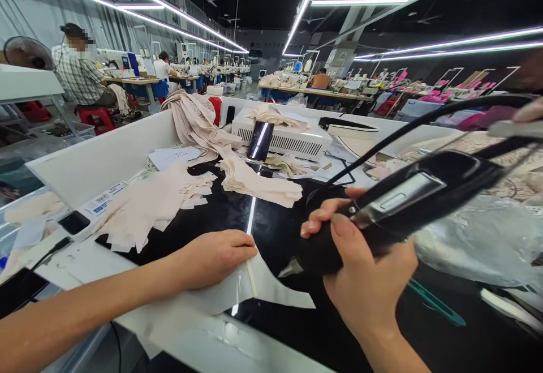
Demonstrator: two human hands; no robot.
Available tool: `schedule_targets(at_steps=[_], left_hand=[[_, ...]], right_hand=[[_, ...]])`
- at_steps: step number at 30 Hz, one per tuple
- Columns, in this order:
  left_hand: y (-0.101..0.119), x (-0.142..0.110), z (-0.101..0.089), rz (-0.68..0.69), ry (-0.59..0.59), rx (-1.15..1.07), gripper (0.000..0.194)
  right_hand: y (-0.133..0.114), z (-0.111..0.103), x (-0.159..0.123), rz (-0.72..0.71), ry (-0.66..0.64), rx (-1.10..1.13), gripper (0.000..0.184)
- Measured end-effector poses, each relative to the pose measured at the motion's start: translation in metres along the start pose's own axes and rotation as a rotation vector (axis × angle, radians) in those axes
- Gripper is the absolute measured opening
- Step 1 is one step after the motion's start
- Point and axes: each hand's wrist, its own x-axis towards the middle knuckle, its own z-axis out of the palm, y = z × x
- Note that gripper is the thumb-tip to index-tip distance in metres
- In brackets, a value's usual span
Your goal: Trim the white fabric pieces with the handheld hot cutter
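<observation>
My right hand [360,265] is closed around the black handle of a corded hand tool [394,209]; its metal tip points down at a pale fabric piece [271,288] lying on the glossy black worktop [271,226]. My left hand [216,257] rests on that fabric piece with fingers bent together, pressing it down beside a thin strip at its edge. The tool's black cable [424,121] arcs up to the right.
Stacks of beige cut fabric [156,203] lie left and behind, near a white box unit [288,135] and a phone [73,222]. Clear plastic wrap [479,243] sits on the right. White walls [97,158] ring the table. Seated workers [80,73] are at distant tables.
</observation>
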Motion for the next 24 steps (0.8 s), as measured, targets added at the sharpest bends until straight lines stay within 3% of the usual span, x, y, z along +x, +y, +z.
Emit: schedule_targets(at_steps=[10, 24], left_hand=[[0.002, -0.004, -0.001, 0.01, 0.005, 0.018, 0.037], [0.003, -0.007, -0.002, 0.038, 0.054, 0.052, 0.037]], right_hand=[[0.028, 0.036, 0.021, -0.02, -0.059, 0.031, 0.036], [0.038, 0.04, 0.021, -0.054, -0.051, 0.048, 0.029]])
